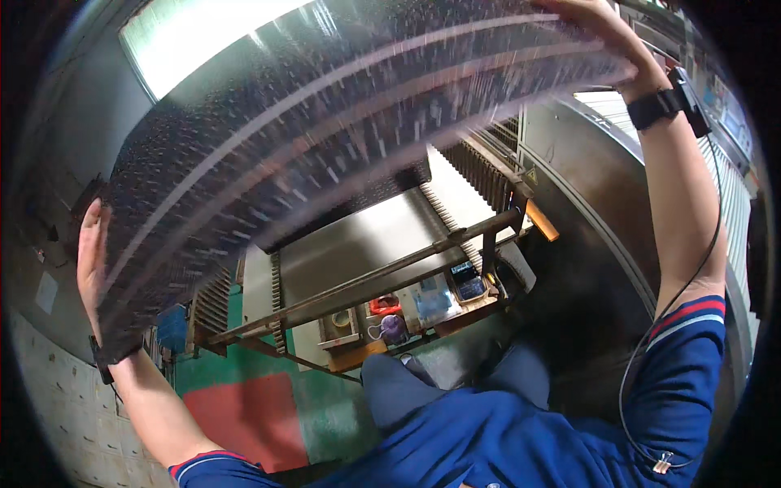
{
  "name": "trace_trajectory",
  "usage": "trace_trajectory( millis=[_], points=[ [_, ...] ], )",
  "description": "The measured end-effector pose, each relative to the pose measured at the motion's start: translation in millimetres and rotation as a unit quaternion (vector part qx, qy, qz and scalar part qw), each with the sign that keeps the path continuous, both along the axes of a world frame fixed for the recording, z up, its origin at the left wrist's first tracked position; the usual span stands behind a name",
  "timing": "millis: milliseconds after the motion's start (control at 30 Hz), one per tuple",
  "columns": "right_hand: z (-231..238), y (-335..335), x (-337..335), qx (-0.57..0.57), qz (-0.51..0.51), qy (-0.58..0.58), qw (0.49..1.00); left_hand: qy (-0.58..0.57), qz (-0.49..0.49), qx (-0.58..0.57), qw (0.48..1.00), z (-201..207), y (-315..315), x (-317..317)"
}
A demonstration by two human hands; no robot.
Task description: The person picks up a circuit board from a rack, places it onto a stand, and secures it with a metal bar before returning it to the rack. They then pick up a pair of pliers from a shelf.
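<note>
A large dark speckled panel [325, 114], streaked by motion blur and crossed by paler curved bands, is raised in front of me. My left hand [89, 252] grips its left edge, fingers closed round the rim. At the upper right, my right hand [598, 28] holds the opposite edge; part of that hand runs out at the top of the picture. Under the panel stands a rack with comb-like slotted sides [480, 179]. A smooth grey sheet [350, 252] lies in the rack, and another dark speckled piece [350, 207] shows behind it.
A metal bar [382, 275] crosses the rack's front. Below it, a shelf holds a purple mug [393, 328], a red item [385, 306] and a dark case [468, 282]. An orange handle [543, 220] sticks out beside a metal cabinet [569, 191]. A blue bin [172, 328] stands left.
</note>
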State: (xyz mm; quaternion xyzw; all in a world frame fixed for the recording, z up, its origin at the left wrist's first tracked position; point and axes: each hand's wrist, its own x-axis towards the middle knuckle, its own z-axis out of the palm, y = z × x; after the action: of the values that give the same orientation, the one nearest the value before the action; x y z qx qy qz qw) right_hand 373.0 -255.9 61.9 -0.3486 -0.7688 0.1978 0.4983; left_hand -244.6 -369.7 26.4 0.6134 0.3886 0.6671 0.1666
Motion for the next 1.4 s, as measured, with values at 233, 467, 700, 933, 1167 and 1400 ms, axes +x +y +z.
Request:
trace_trajectory(
  millis=[233,467,700,933,1167,1400],
  points=[
    [-13,5,-37,-0.089,0.207,0.195,0.955,-0.137,-0.041,-0.086,0.986,-24,46,6],
    [-30,3,-32,-0.156,0.261,0.219,0.927,-0.149,-0.018,0.003,0.989,-27,59,-1],
    [-60,24,-14,-0.014,0.083,0.038,0.996,-0.093,0.014,0.083,0.992,-8,78,-19],
    [-16,37,-36,0.075,-0.013,0.062,0.995,-0.087,0.101,0.059,0.989,10,105,-1],
    [-38,135,-4,0.107,-0.063,-0.046,0.991,-0.08,0.101,0.03,0.991,-14,152,-10],
    [-83,187,-65,0.063,-0.046,-0.006,0.997,-0.1,0.154,-0.05,0.982,-43,191,-28]
  ],
)
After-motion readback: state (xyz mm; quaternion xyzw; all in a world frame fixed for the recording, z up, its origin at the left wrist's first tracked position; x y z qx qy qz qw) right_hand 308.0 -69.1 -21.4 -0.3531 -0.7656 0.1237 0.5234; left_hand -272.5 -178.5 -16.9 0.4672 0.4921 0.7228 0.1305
